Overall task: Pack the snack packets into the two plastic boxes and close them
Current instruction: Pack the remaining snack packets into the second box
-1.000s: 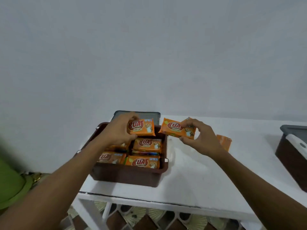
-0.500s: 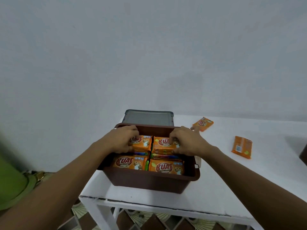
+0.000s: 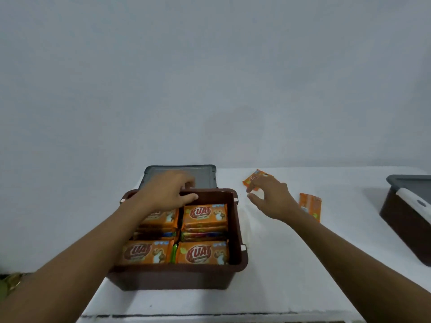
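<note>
A brown plastic box (image 3: pixel 240 259) stands near the table's front edge, filled with orange snack packets (image 3: pixel 204 214) in stacks. My left hand (image 3: pixel 166 192) hovers over the box's far left corner, fingers loosely curled and holding nothing. My right hand (image 3: pixel 271 198) is open above the table to the right of the box, fingertips at a loose orange packet (image 3: pixel 253 178). Another loose packet (image 3: pixel 311 206) lies further right, partly behind my wrist. A grey lid (image 3: pixel 203 176) lies flat behind the box.
A second brown box (image 3: pixel 403 229) with a grey lid (image 3: pixel 410 183) and a white handle (image 3: pixel 417 203) stands at the right edge of the white table (image 3: pixel 279 287). A plain pale wall rises behind the table.
Both hands have let go of the packets laid in the box. My right hand has moved right and away, out to the loose packet. My left hand has lifted toward the box's far rim.
</note>
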